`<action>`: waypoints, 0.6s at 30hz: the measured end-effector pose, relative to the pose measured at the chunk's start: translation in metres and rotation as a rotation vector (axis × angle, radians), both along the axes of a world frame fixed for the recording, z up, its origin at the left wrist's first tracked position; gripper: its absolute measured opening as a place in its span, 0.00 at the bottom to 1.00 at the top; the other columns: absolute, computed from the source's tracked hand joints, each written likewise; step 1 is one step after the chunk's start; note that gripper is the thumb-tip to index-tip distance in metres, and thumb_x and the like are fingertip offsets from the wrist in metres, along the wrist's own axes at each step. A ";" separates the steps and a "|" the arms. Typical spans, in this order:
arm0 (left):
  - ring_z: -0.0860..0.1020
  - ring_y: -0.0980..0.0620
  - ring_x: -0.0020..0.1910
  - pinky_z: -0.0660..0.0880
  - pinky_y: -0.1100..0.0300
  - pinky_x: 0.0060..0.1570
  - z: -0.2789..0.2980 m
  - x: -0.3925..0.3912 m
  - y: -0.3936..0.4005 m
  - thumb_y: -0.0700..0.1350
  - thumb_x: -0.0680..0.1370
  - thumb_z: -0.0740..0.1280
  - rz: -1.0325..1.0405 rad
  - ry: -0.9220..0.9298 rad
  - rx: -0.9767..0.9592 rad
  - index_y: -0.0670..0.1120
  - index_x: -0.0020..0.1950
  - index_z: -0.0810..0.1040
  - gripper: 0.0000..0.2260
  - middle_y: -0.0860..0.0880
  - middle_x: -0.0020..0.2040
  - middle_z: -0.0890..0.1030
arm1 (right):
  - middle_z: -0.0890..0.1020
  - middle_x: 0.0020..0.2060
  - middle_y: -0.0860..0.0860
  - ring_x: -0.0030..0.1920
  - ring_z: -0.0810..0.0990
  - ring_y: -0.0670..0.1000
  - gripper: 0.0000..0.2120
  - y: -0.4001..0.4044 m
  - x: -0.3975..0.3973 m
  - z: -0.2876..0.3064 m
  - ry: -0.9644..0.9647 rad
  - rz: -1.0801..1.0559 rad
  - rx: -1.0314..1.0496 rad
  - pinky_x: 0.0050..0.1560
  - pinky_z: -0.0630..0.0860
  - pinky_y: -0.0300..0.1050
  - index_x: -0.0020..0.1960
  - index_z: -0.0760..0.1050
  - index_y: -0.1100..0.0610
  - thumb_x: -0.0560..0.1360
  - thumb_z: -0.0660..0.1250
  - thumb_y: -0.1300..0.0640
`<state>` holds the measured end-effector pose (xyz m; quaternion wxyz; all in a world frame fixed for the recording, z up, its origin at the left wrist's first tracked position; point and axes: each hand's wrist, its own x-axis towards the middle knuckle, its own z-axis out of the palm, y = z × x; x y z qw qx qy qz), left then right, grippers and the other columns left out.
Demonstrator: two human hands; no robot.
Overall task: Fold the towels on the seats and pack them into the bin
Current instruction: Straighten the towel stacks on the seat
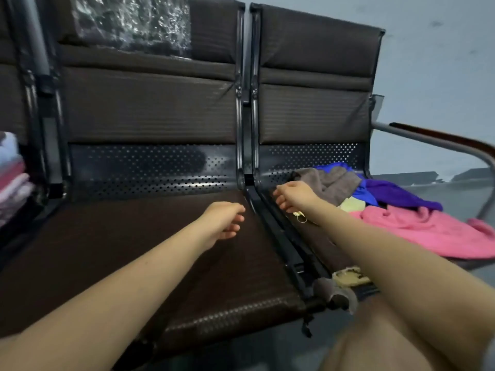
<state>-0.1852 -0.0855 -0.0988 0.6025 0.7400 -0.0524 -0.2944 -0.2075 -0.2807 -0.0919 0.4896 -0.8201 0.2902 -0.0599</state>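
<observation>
Folded towel stack, pink and white, at far left edge. Left hand over middle seat, grip loose, empty. Right hand beside unfolded towels on right seat, grip relaxed, holding nothing.

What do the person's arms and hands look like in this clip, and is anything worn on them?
Both arms are bare from the bottom of the picture up to the hands, with no sleeves in view. The left hand and the right hand wear no gloves, and no watch, bracelet or ring shows on either wrist or on the fingers that can be seen. No markings are visible.
</observation>
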 end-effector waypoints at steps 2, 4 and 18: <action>0.73 0.54 0.33 0.72 0.62 0.36 -0.007 0.002 -0.021 0.44 0.79 0.64 -0.037 0.011 0.043 0.46 0.50 0.76 0.03 0.49 0.40 0.77 | 0.81 0.40 0.59 0.37 0.77 0.55 0.14 -0.048 -0.011 -0.010 -0.015 -0.132 -0.179 0.39 0.75 0.44 0.44 0.77 0.59 0.79 0.59 0.51; 0.72 0.54 0.32 0.71 0.62 0.36 -0.014 0.007 -0.043 0.43 0.79 0.63 -0.051 0.029 0.065 0.45 0.52 0.76 0.05 0.49 0.39 0.77 | 0.82 0.48 0.60 0.47 0.78 0.58 0.17 -0.088 -0.024 -0.016 0.033 -0.284 -0.303 0.48 0.73 0.48 0.51 0.79 0.61 0.78 0.61 0.48; 0.71 0.55 0.30 0.72 0.64 0.34 -0.032 0.002 -0.138 0.46 0.80 0.62 -0.119 0.063 0.059 0.47 0.52 0.76 0.05 0.51 0.38 0.76 | 0.77 0.36 0.53 0.35 0.77 0.53 0.09 -0.156 0.004 -0.046 -0.120 -0.533 0.072 0.38 0.76 0.46 0.50 0.75 0.62 0.77 0.64 0.55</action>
